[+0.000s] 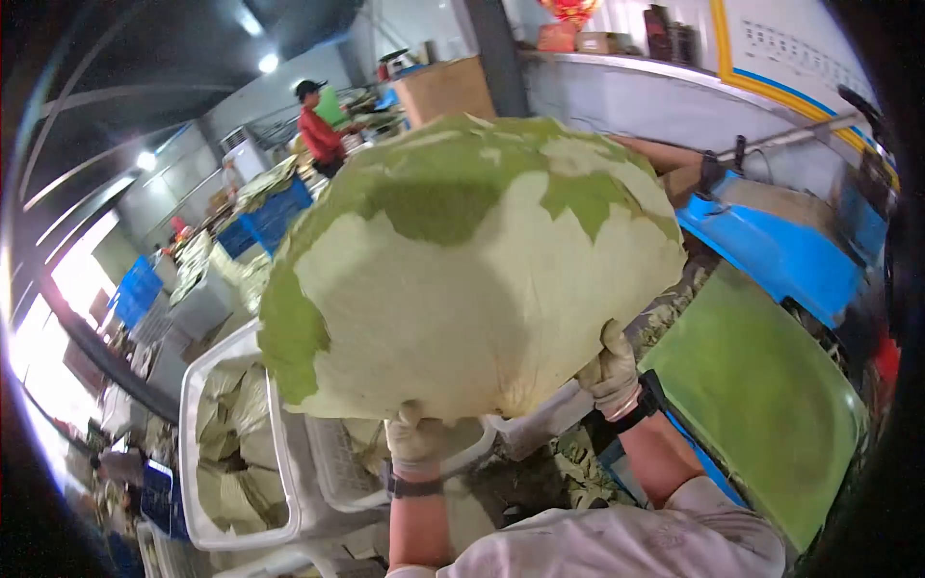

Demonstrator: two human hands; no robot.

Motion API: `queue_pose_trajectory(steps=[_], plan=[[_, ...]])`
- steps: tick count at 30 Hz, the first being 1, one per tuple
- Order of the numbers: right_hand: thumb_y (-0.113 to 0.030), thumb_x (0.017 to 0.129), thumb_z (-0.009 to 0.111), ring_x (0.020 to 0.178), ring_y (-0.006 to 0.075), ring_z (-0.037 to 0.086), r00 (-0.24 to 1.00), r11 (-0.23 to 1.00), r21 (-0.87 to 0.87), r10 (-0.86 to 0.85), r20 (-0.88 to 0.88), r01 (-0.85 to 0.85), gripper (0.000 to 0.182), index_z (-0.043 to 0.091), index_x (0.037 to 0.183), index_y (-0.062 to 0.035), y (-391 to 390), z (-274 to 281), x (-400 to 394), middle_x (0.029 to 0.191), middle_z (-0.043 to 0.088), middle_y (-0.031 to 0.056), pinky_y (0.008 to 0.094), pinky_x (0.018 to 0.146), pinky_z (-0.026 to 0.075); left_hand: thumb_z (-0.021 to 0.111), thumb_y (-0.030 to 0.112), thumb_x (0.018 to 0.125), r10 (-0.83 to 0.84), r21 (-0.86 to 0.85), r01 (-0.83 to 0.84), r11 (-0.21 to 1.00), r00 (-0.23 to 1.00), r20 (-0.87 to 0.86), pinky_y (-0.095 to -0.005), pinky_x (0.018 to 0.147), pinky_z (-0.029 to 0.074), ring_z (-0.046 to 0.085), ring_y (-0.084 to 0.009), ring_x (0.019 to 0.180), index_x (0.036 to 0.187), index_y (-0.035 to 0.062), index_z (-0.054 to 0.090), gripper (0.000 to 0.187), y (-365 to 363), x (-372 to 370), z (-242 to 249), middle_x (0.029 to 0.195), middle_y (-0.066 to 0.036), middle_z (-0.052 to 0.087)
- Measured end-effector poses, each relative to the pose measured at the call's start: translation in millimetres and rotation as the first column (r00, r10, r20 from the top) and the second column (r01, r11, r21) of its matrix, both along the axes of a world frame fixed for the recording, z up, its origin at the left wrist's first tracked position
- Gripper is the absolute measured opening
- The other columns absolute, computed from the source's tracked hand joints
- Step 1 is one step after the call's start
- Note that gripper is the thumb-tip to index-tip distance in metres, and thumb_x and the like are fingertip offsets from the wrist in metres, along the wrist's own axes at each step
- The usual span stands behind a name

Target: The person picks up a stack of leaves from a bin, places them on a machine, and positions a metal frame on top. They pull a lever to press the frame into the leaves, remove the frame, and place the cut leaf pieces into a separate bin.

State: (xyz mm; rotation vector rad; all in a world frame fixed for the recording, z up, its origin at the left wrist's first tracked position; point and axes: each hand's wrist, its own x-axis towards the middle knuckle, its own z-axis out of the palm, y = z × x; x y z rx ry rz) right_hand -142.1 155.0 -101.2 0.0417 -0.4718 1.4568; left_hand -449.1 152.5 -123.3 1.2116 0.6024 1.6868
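In front of me a large half-round bundle of leaves (424,299), like folded lotus leaves, is held up. Its surface is pale with ragged green patches, and its curved edge points away from me. My left hand (414,438), in a light glove, grips the lower edge near the middle, thumb on the near side. At the lower right edge, my right hand (614,376), gloved as well, pinches the bundle. The fingers behind it are hidden. Below the bundle sits a white plastic basket (352,496), partly covered by it.
A white crate (188,453) of folded leaves stands at the left. To the right are a green board (756,405) and a blue plastic tray (771,241). Leaf scraps (578,462) lie below. Farther back, a person in red (320,135) stands near blue crates (275,217).
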Motion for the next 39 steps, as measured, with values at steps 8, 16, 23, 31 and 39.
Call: queue_pose_trajectory(steps=[8, 16, 23, 31, 39], plan=[[-0.024, 0.089, 0.077, 0.134, 0.0309, 0.054, 0.959, 0.946, -0.170, -0.257, 0.121, 0.275, 0.065, 0.048, 0.145, -0.0065, -58, -43, 20, 0.144, 0.057, 0.0110, 0.0542, 0.115, 0.040, 0.070, 0.029, 0.092, -0.170, -0.293, 0.175, 0.940, 0.985, 0.044, -0.0468, 0.098, 0.049, 0.062, -0.0320, 0.111, 0.114, 0.0103, 0.068, 0.030, 25, 23, -16, 0.120, -0.012, 0.066], [-0.013, 0.090, 0.073, 0.115, 0.0247, 0.065, 0.686, 0.609, -0.316, -0.621, 0.381, 0.727, 0.044, 0.060, 0.129, 0.0018, -171, -61, 21, 0.124, 0.067, 0.0116, 0.0435, 0.105, 0.051, 0.059, 0.015, 0.094, -0.329, -0.179, 0.297, 0.938, 0.925, -0.187, -0.0396, 0.068, 0.054, 0.066, -0.0317, 0.074, 0.091, 0.0026, 0.069, 0.016, 79, 68, -145, 0.085, -0.014, 0.069], [-0.011, 0.091, 0.068, 0.089, 0.0157, 0.064, 0.289, 0.119, -0.282, -0.657, 0.697, 0.952, 0.032, 0.063, 0.118, 0.0056, -286, -68, 58, 0.099, 0.070, 0.0078, 0.0314, 0.086, 0.052, 0.065, 0.021, 0.099, -0.392, 0.134, 0.603, 0.786, 0.654, -0.647, -0.0368, 0.095, 0.053, 0.065, -0.0234, 0.107, 0.123, -0.0041, 0.066, 0.035, 0, 168, -66, 0.114, -0.012, 0.069], [-0.014, 0.098, 0.058, 0.108, 0.0252, 0.068, 0.039, -0.176, -0.244, -0.731, 0.681, 0.954, 0.034, 0.066, 0.117, 0.0125, -388, -56, 151, 0.111, 0.071, 0.0169, 0.0371, 0.104, 0.050, 0.058, -0.002, 0.084, -0.321, 0.296, 0.617, 0.729, 0.691, -0.648, -0.0415, 0.097, 0.049, 0.065, -0.0330, 0.114, 0.116, -0.0027, 0.069, 0.034, -63, 321, -59, 0.121, -0.020, 0.070], [-0.006, 0.094, 0.065, 0.065, 0.0101, 0.062, 0.130, -0.268, -0.294, -0.497, 0.858, 0.917, 0.012, 0.070, 0.098, 0.0033, -453, -47, 265, 0.081, 0.069, 0.0026, 0.0233, 0.055, 0.048, 0.057, -0.007, 0.082, -0.212, 0.374, 0.671, 0.640, 0.623, -0.753, -0.0460, 0.098, 0.050, 0.065, -0.0402, 0.112, 0.112, -0.0032, 0.069, 0.032, -130, 441, -42, 0.117, -0.023, 0.070]])
